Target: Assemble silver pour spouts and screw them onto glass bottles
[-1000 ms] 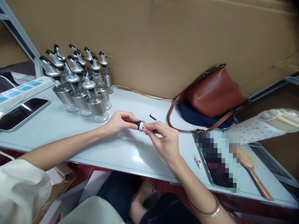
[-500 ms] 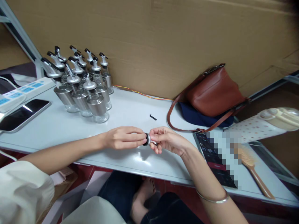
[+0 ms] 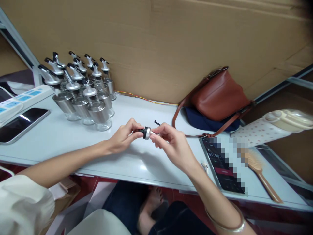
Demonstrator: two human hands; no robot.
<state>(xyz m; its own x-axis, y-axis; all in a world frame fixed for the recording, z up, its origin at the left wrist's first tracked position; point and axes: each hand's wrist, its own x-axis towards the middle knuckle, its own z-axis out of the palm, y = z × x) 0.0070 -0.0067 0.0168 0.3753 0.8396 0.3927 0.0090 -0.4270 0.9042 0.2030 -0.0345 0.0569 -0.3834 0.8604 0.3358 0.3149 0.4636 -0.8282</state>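
Both hands hold one small pourer cap [image 3: 146, 132], black on its left half and silver on its right, just above the white table [image 3: 61, 137]. My left hand [image 3: 123, 136] pinches the black end with thumb and fingertips. My right hand [image 3: 172, 147] pinches the silver end, fingers curled. A small black part [image 3: 156, 123] lies on the table just behind the cap. At the back left stand several glass bottles [image 3: 83, 94] with steel sleeves and silver-and-black spout caps.
A phone [image 3: 21, 120] and a white power strip [image 3: 22, 99] lie at the left. A brown handbag [image 3: 217, 98] on a navy cloth sits at the back right, near a tablet [image 3: 220, 163], a wooden hairbrush [image 3: 259, 173], a spotted item [image 3: 269, 129] and a cardboard wall [image 3: 171, 42].
Half a second ago the hands held the cap lower, near the table's front edge; they have now lifted it back up and away, with the right wrist turned over.
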